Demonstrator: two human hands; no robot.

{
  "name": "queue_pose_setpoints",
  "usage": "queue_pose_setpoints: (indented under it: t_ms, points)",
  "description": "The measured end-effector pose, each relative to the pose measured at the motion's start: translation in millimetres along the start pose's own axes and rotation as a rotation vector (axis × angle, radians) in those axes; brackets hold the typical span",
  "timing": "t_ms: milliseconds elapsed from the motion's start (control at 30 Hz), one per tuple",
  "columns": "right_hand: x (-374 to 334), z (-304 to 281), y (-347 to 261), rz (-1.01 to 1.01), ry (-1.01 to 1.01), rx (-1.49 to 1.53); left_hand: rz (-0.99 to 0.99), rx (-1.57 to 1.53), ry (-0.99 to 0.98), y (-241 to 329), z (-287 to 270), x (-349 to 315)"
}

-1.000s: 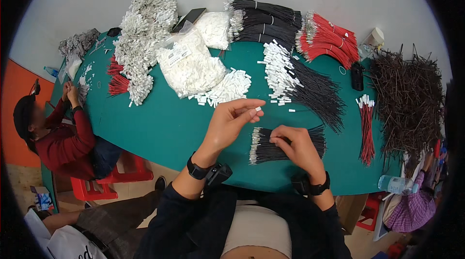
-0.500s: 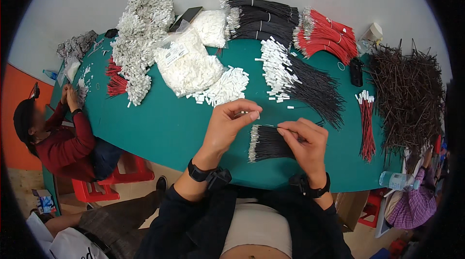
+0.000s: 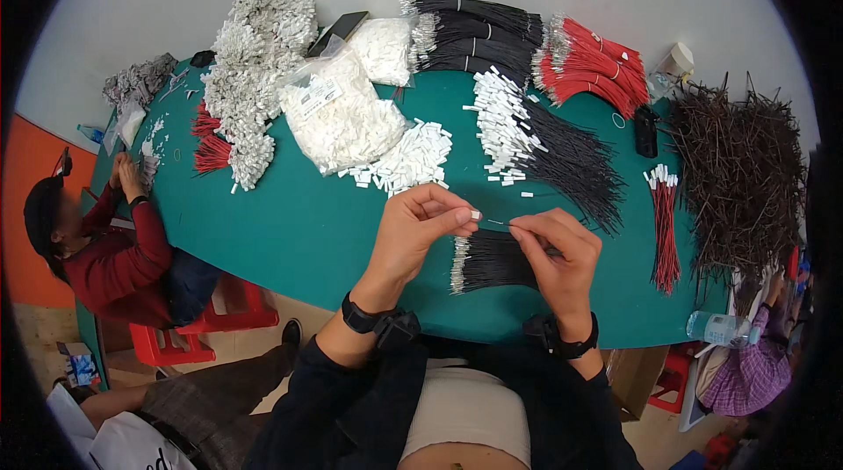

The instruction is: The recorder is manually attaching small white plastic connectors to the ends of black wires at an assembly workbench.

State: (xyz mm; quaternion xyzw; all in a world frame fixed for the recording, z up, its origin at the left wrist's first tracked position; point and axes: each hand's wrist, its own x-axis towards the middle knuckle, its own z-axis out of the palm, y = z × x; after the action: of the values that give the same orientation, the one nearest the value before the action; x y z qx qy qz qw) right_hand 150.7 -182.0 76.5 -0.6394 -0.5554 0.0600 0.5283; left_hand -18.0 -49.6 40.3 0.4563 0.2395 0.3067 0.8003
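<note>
- One white connector housing is facing the tip of a black wire, inward of the table's near edge.
- Left hand is pinching the housing.
- Right hand is gripping near the tip, likely for steadiness.

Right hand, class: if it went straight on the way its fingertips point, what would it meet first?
Wire leading, the right hand would probably first meet the small white piece held by the left hand, though depth is unclear.
</note>
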Motion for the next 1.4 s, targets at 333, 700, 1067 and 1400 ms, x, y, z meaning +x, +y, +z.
queue_pose_setpoints:
  t_ms: [333,700,1067,1400]
  points:
    - [1,2,-2,0.026,-0.005,-0.012,0.003,0.023,-0.004,-2,0,0]
    - [3,7,0,-0.13,-0.003,-0.141,0.021,0.013,-0.02,-4,-1,0]
    - [3,10,2,-0.203,-0.035,-0.139,-0.005,0.01,-0.069,-6,-2,-1]
    - [1,11,6,-0.192,-0.07,-0.121,-0.033,0.001,-0.036,-9,3,-3]
